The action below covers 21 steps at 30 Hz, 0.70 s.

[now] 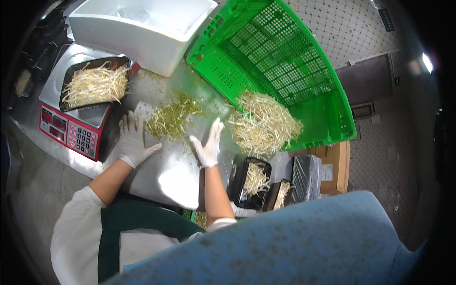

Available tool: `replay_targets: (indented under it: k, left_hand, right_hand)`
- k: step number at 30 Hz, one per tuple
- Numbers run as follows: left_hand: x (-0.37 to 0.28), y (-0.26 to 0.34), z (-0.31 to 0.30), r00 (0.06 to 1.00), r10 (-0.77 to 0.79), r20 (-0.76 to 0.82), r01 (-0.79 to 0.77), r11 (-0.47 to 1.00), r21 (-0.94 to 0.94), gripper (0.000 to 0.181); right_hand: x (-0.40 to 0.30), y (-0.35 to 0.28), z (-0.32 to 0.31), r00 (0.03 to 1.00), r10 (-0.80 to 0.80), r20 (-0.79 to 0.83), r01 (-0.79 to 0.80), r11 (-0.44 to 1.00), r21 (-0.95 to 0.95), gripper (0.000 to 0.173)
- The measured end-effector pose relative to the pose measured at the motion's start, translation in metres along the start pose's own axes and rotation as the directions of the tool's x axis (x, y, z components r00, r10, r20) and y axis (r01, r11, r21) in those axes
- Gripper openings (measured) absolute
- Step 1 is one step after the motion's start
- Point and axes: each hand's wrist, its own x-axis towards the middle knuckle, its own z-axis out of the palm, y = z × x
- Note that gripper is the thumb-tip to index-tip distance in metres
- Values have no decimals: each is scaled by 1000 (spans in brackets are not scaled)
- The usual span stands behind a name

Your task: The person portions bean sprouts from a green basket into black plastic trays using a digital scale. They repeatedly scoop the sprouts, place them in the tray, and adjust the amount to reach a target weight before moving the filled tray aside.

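Observation:
Both my hands wear thin white gloves and are flat or upright near a steel table (180, 158). My left hand (134, 140) has its fingers spread beside the scale, left of a loose heap of green bean hulls (172, 115) mixed with a few sprouts. To the right of that heap, my right hand (209, 144) stands edge-on with its thumb apart. Neither hand holds anything. A large pile of bean sprouts (265, 124) spills from a tilted green plastic crate (245, 67) just right of my right hand.
A black tray (64, 89) heaped with bean sprouts (95, 85) rests on a red digital scale (69, 130). Behind it stands a white foam box (128, 39). At the right are two more black trays with sprouts (255, 180), wrapped dark trays (305, 178) and a cardboard box (336, 164).

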Motion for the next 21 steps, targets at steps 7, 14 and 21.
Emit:
replay_targets:
  k: [7, 14, 21]
  left_hand:
    - [73, 29, -25, 976, 209, 63, -190, 955, -228, 122]
    - [7, 65, 15, 794, 602, -80, -583, 719, -377, 109]
    - [-114, 195, 26, 49, 975, 219, -806, 168, -568, 98]
  right_hand:
    - [128, -40, 68, 927, -326, 186, 304, 943, 136, 53]
    - [3, -12, 25, 914, -141, 380, 63, 975, 211, 35]
    - [-249, 31, -122, 813, 560, 158, -582, 769, 264, 37]
